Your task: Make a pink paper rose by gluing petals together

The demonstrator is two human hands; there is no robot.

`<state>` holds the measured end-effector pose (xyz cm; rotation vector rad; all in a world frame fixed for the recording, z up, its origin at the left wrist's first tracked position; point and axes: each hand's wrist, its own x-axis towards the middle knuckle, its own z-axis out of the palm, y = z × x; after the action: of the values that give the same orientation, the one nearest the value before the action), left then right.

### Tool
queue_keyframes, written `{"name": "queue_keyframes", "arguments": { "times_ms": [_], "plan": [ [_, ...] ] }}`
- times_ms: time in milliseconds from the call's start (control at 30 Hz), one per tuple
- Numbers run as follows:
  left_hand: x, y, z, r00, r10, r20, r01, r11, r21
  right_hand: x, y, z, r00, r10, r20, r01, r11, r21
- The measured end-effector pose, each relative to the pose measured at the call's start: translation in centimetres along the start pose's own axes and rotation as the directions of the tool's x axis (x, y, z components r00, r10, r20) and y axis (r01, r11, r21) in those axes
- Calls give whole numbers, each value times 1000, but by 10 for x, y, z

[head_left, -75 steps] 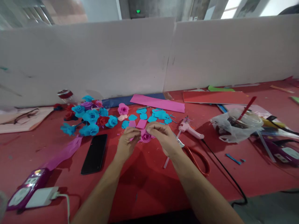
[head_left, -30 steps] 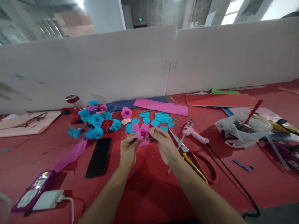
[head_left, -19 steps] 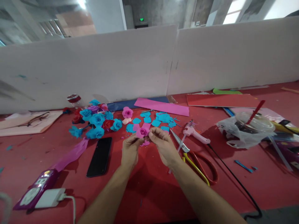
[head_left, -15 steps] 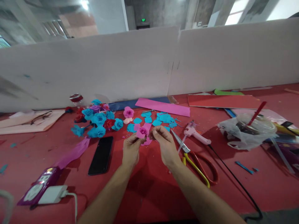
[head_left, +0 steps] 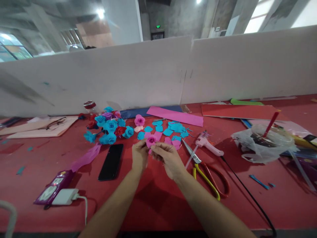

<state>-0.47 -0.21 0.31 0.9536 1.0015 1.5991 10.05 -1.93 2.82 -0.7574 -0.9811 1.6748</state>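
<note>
A pink paper flower (head_left: pixel 151 141) with curled, layered petals is held up over the middle of the red table. My left hand (head_left: pixel 139 156) is closed on it from the left, thumb and fingers pinching its base. From the right, my right hand (head_left: pixel 170 158) pinches the flower's lower right edge between thumb and forefinger. Loose pink petals (head_left: pixel 174 142) lie just beyond my right fingers. Blue paper petals (head_left: pixel 175 127) are scattered behind the hands, and a finished pink flower (head_left: pixel 139 120) sits further back.
Scissors (head_left: pixel 198 160) and a pink glue gun (head_left: pixel 208 145) with its black cord lie to the right. A bagged cup (head_left: pixel 264 142) stands beyond them. On the left are a phone (head_left: pixel 111 162), a flower bunch (head_left: pixel 109 127) and a purple power strip (head_left: pixel 53 187). A white partition (head_left: pixel 123 76) borders the back.
My right hand has moved left onto the flower, where before it was just apart from it. Pink petals on the table now show behind it. The view has shifted slightly.
</note>
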Motion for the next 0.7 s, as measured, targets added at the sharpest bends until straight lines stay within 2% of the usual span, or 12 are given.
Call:
{"name": "queue_keyframes", "arguments": {
  "times_ms": [100,200,233,333,433,500,533,567,633,700],
  "plan": [
    [5,0,-1,1000,18,-7,-18,998,54,2,-2,-3,1000,-6,-6,6,1000,-12],
    [16,-1,-9,986,83,-147,-75,996,57,7,-6,-12,987,-82,-141,87,996,25],
    [20,-1,-13,974,89,-209,-85,996,27,10,-8,-16,967,-140,-215,152,987,42],
    [30,0,-30,977,59,-205,-85,989,-123,17,-11,-28,892,-280,-356,310,950,31],
    [37,-2,-44,986,-11,-164,-29,970,-243,21,-10,-36,881,-306,-360,280,952,-124],
    [40,-4,-51,985,0,-170,-42,968,-247,22,-6,-38,897,-341,-281,225,899,-375],
    [41,-5,-53,985,18,-173,-59,969,-238,22,-4,-38,911,-353,-215,194,825,-531],
    [42,-6,-54,985,37,-166,-75,971,-226,22,-2,-38,923,-357,-140,169,706,-687],
    [43,-8,-55,988,70,-135,-97,974,-207,25,4,-39,945,-326,-11,117,371,-921],
    [43,-8,-54,991,93,-95,-111,973,-204,30,11,-38,959,-275,70,81,27,-996]
  ]
}}
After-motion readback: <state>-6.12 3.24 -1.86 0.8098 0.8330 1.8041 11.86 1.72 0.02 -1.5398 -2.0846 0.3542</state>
